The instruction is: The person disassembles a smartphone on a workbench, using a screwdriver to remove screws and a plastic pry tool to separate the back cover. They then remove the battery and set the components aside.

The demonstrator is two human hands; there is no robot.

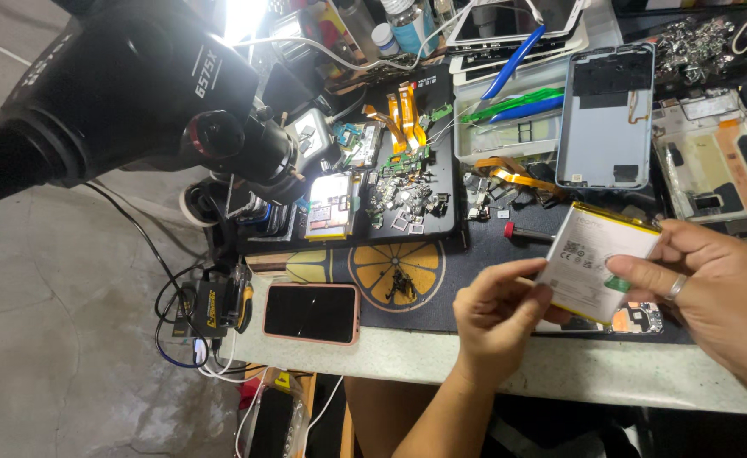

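A flat white phone battery (598, 261) with a yellow edge sits in the lower right of the frame, held just above the bench (475, 360) between both hands. The left hand (496, 318) pinches its lower left corner between thumb and fingers; the right hand (713, 288), a ring on one finger, closes on its right edge, forefinger laid across the face. It looks thin and light, stiff enough to keep flat, but a pouch cell that should not be bent or pierced, so the edges and corners are the sound places to grip. Under it lies a dark mat (407, 280) with orange slices printed on it. At lower centre a pink-cased phone (312, 313) lies face up; above, a black tray (445, 182) of small parts; upper right, a pale blue phone back (605, 116); upper left, a microscope (136, 93).
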